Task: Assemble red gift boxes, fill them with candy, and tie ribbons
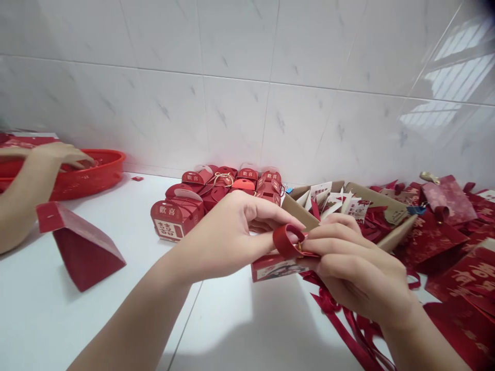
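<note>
A small red gift box with a pale printed side is held above the white table between my two hands. From its top rises a red loop handle with a small gold-coloured fastener at its base. My left hand is closed on the box's top from the left, the thumb beside the loop. My right hand pinches the box's top edge near the fastener from the right. My fingers hide much of the lid. Dark red ribbons trail on the table below my right hand.
Behind my left hand stand several red favour boxes. A cardboard box holds cards and ribbons, with red bags heaped to its right. A wedge-shaped red box stands left. Another person's hand reaches into a red basin.
</note>
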Demonstrator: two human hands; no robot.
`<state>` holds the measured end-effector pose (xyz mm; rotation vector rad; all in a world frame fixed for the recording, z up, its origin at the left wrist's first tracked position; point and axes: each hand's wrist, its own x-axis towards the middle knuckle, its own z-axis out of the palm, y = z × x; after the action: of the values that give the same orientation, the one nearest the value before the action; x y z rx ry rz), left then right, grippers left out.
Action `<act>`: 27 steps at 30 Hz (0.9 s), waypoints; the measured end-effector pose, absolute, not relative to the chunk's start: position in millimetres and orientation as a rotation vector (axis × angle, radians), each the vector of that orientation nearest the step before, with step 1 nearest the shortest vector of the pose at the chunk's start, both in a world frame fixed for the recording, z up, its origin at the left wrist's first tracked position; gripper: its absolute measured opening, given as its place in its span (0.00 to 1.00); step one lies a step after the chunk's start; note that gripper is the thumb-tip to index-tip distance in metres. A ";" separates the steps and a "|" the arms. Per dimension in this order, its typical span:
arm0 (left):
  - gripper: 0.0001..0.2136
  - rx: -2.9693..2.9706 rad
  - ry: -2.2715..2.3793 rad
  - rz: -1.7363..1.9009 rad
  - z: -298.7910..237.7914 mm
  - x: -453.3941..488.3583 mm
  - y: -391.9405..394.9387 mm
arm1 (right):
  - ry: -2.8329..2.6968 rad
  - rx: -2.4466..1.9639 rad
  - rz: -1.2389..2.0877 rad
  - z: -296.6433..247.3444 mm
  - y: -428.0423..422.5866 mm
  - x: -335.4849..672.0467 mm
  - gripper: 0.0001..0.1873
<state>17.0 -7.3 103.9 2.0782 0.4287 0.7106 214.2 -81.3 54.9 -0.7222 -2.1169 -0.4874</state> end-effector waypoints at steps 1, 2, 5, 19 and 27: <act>0.09 2.074 0.423 0.721 104.5 16.2 -8.8 | -2.109 -0.716 -0.491 55.2 -82.3 213.9 0.13; 0.09 2.079 0.416 0.735 105.0 15.5 -10.1 | -2.102 -0.712 -0.489 55.5 -83.3 213.7 0.13; 0.12 2.127 0.401 0.773 105.2 14.9 -11.8 | -2.091 -0.714 -0.493 55.5 -85.9 213.9 0.13; 0.11 2.161 0.373 0.593 111.2 8.7 -15.5 | -2.057 -0.793 -0.434 55.8 -81.5 214.2 0.13; 0.09 2.045 0.490 0.881 92.5 37.9 -7.1 | -1.830 -1.158 -0.247 54.3 -67.0 222.3 0.10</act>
<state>37.9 -7.1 92.5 2.0445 0.4896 0.8812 222.3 -67.0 54.3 -1.1585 -1.8298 -0.2475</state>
